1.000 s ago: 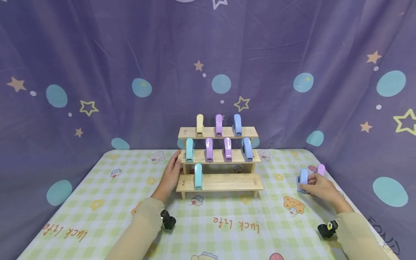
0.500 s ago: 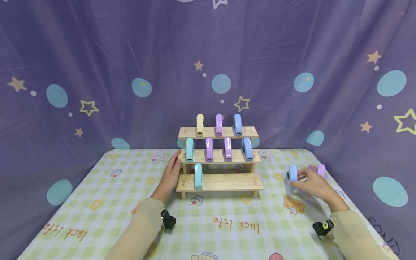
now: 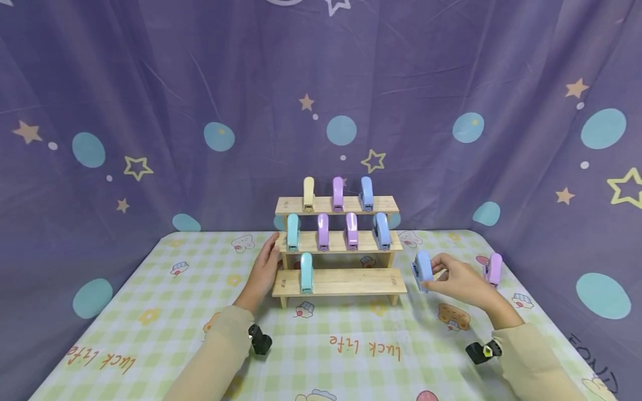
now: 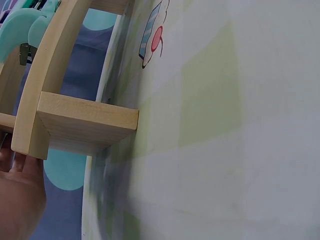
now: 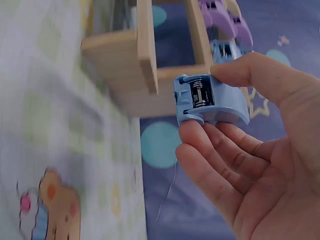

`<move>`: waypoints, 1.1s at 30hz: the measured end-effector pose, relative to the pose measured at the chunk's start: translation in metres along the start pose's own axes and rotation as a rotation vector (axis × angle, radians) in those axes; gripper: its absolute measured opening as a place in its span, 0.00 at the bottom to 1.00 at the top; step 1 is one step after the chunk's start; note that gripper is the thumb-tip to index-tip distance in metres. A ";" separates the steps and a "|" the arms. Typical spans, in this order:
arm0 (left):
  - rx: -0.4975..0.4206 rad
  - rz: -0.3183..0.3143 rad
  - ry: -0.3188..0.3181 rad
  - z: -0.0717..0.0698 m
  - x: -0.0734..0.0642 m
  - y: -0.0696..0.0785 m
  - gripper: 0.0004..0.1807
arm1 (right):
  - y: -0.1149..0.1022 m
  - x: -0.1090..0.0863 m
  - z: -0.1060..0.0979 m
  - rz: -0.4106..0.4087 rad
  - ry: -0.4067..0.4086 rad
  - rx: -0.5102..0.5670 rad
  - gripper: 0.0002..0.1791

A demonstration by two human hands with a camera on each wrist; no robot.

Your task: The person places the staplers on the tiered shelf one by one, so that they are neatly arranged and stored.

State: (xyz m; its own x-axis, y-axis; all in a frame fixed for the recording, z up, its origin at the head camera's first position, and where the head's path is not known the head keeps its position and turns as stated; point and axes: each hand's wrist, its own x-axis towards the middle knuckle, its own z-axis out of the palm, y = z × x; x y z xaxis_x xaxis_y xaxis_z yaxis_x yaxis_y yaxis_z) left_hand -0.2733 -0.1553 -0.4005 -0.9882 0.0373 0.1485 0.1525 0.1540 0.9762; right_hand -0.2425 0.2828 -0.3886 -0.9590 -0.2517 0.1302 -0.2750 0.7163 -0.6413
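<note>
In the head view my right hand (image 3: 463, 284) pinches a light-blue stapler (image 3: 423, 267), raised over the cloth just right of the wooden stand (image 3: 351, 282). The right wrist view shows the thumb on one side of that stapler (image 5: 225, 105) and fingers on the other, with a metal spring in its open end. My left hand (image 3: 263, 273) holds the left end of the stand's middle tier; the board (image 4: 52, 75) hides some fingertips in the left wrist view. A lone teal stapler (image 3: 306, 273) stands at the left of the bottom tier.
On the middle tier stand a teal stapler (image 3: 292, 231), two purple ones and a blue one (image 3: 382, 230). The top tier carries yellow (image 3: 308, 194), purple and blue staplers. Another purple stapler (image 3: 494, 270) stands on the checked tablecloth (image 3: 200, 289) at right. A purple curtain (image 3: 341, 72) hangs behind.
My right hand has carried the blue stapler leftward and up from beside the purple one toward the stand. My left hand has stayed at the stand's left end.
</note>
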 end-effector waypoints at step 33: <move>0.012 -0.008 0.034 -0.002 0.018 -0.031 0.28 | -0.064 0.041 0.077 -0.172 -0.128 0.222 0.23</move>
State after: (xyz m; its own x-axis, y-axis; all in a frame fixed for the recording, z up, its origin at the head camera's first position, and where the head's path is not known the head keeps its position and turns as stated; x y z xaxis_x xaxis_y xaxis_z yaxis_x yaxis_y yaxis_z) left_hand -0.2963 -0.1618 -0.4279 -0.9893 0.0029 0.1461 0.1446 0.1657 0.9755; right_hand -0.2590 0.1764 -0.4009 -0.8793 -0.4471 0.1641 -0.3976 0.4994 -0.7697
